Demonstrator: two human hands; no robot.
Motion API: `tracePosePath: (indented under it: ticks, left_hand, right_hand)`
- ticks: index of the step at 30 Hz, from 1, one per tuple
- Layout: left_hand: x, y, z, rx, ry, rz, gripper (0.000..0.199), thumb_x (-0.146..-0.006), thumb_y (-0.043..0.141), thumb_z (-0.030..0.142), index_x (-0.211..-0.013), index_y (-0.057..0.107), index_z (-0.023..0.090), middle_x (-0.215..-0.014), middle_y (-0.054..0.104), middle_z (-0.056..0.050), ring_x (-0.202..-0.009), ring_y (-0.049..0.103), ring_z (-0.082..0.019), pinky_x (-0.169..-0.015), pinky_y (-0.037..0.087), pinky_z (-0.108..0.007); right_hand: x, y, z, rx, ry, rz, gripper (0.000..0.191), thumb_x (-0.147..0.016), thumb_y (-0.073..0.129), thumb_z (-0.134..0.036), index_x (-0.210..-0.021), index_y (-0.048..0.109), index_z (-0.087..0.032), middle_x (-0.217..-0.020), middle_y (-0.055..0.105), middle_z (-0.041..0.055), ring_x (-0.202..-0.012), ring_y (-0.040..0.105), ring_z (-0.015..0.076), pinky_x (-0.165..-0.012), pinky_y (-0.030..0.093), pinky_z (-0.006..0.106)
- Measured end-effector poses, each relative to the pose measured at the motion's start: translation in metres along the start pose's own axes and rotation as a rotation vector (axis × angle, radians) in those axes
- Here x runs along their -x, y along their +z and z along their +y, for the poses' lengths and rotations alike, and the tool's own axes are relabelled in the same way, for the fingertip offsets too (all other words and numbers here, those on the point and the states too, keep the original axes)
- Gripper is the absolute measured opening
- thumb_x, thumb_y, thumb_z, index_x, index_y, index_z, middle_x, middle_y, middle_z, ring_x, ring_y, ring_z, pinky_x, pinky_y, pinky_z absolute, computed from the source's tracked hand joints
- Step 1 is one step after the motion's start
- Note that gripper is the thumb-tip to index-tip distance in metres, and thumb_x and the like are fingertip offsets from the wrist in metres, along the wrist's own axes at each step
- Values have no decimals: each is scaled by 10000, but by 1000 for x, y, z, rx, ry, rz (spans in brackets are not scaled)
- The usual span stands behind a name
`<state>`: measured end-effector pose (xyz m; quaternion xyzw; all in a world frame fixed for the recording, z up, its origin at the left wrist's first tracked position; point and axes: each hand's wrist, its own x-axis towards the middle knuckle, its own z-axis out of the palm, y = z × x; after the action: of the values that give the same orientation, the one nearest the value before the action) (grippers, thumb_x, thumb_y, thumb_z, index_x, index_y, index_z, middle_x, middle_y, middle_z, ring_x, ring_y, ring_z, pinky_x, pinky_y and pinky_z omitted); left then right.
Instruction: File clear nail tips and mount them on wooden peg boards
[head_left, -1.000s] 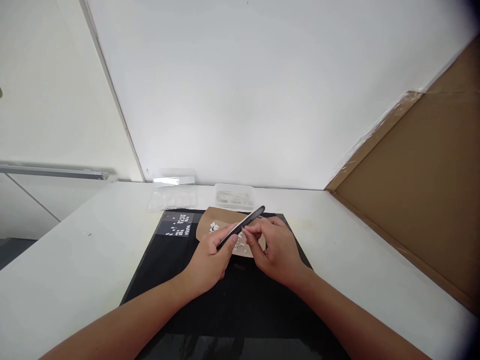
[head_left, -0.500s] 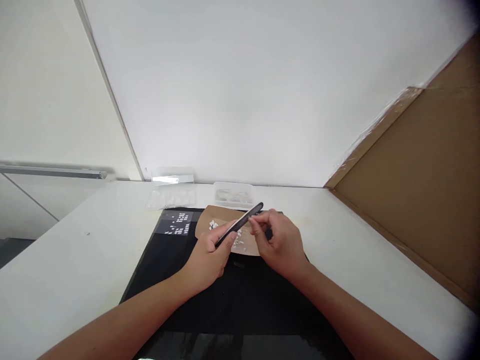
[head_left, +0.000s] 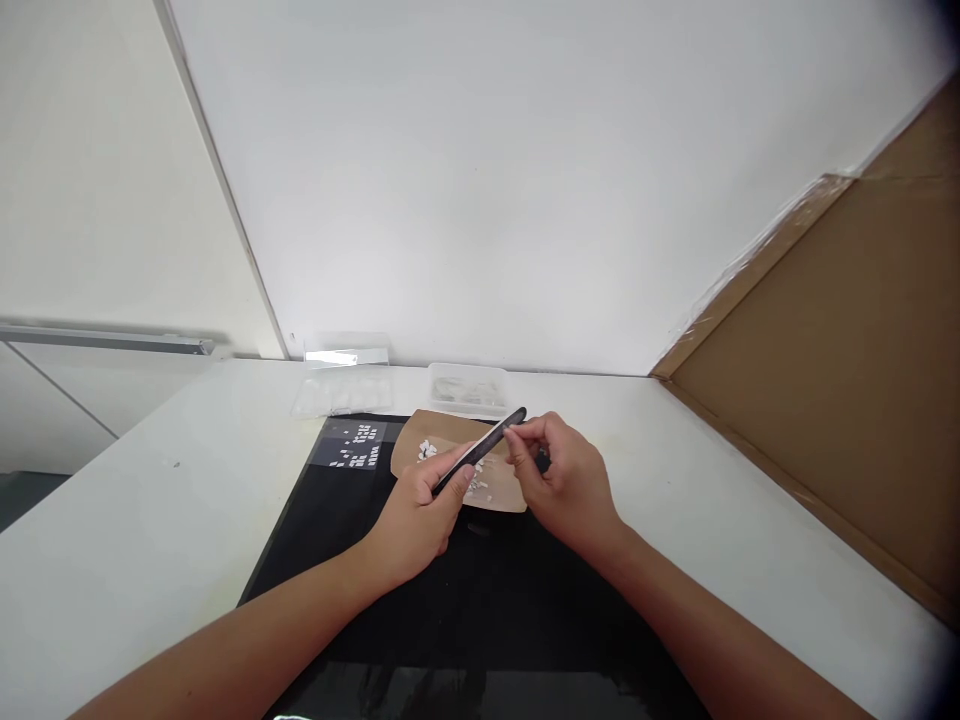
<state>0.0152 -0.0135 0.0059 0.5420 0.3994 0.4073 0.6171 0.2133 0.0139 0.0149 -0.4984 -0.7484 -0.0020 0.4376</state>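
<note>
My left hand is closed around the lower end of a black nail file with a pale edge, tilted up to the right. Close to the file's upper end, the thumb and index finger of my right hand are pinched together. Whatever lies between those fingertips is too small to make out. Beneath both hands is a brown sheet carrying small white pieces, partly covered by the left hand and the file. A small clear piece rests on the black mat just in front of the sheet.
Left of the brown sheet, a clear card bears rows of small white pieces. Behind stand an opened clear compartment case and a translucent box with clear pieces inside. A cardboard panel borders the white table at right.
My right hand has shifted slightly up and right along the file's upper end, fingers still pinched. The left hand and the file have hardly moved.
</note>
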Motion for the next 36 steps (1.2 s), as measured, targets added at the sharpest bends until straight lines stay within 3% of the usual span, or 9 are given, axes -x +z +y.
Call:
tracePosePath:
  ticks: [4, 10, 15, 21, 36]
  left_hand:
    - [-1, 0, 0, -5, 12, -2, 636, -1007, 574, 559, -1554, 495, 246, -481, 342, 102, -375, 275, -53, -348, 272, -140]
    - [-1, 0, -1, -29, 25, 13, 632, -1007, 574, 554, -1555, 493, 250, -483, 351, 99, -369, 278, -55, -344, 279, -145]
    - [0, 0, 1, -37, 30, 3, 634, -1007, 567, 569, -1550, 501, 249, -486, 357, 96, -375, 288, -56, -353, 293, -146]
    - [-1, 0, 0, -5, 25, -1, 651, -1007, 570, 571, -1564, 482, 247, -486, 337, 102, -374, 281, -56, -347, 275, -148]
    - [0, 0, 1, -10, 22, 2, 646, -995, 577, 585, -1541, 509, 244, -502, 345, 95, -388, 268, -59, -350, 255, -150]
  right_hand:
    - [4, 2, -4, -16, -80, -108, 197, -1022, 556, -364, -876, 588, -236, -747, 692, -1, -665, 609, 186, -701, 432, 348]
    - [2, 0, -1, -29, -2, -27, 179, -1014, 569, -378, -906, 581, -236, -759, 688, 3, -669, 614, 192, -654, 415, 338]
    - [2, -2, -8, -63, -79, -135, 204, -1023, 556, -357, -859, 576, -236, -749, 682, -14, -666, 607, 176, -711, 421, 346]
    - [3, 1, -6, -44, -71, -74, 166, -1012, 591, -349, -893, 595, -232, -731, 699, -25, -640, 621, 169, -730, 410, 360]
    - [0, 0, -6, -109, -155, -88, 132, -1008, 598, -297, -894, 603, -231, -736, 676, -29, -647, 624, 153, -754, 433, 362]
